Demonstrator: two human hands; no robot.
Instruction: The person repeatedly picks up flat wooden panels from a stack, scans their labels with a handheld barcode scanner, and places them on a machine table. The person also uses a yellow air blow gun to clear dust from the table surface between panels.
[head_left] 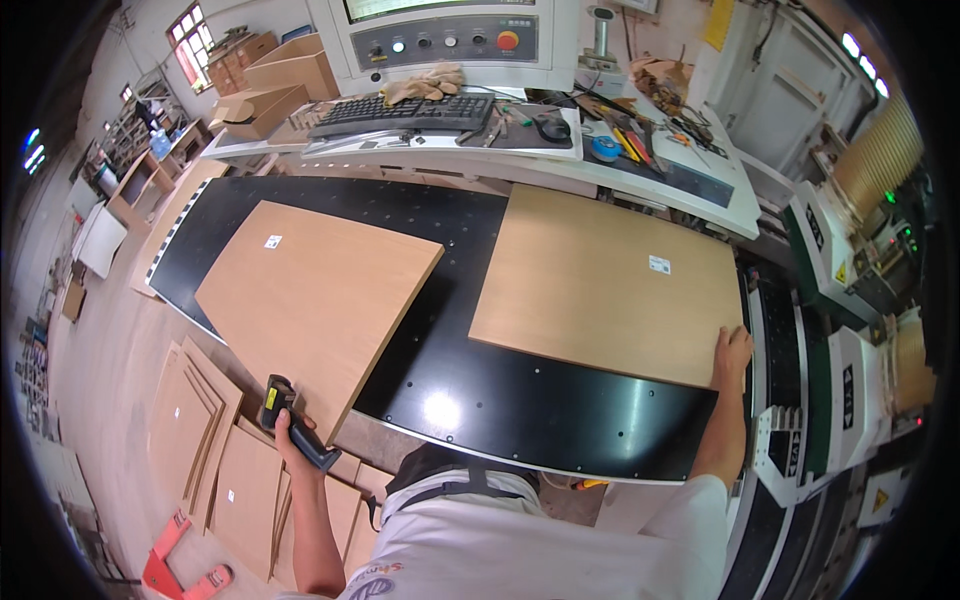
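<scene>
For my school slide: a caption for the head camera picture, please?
Left hand grips a handheld scanner; right hand rests on a wooden panel.

At the bottom centre of the frame, the person wore a white short-sleeved shirt with a dark collar; both forearms were bare.

A black keyboard and work gloves lie on the white console.

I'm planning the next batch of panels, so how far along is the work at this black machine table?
Two wooden panels already lie on the black table, each bearing a small white label. The left hand holds a handheld scanner by the left panel; the right hand rests flat on the right panel. More panels are stacked on the floor.
</scene>
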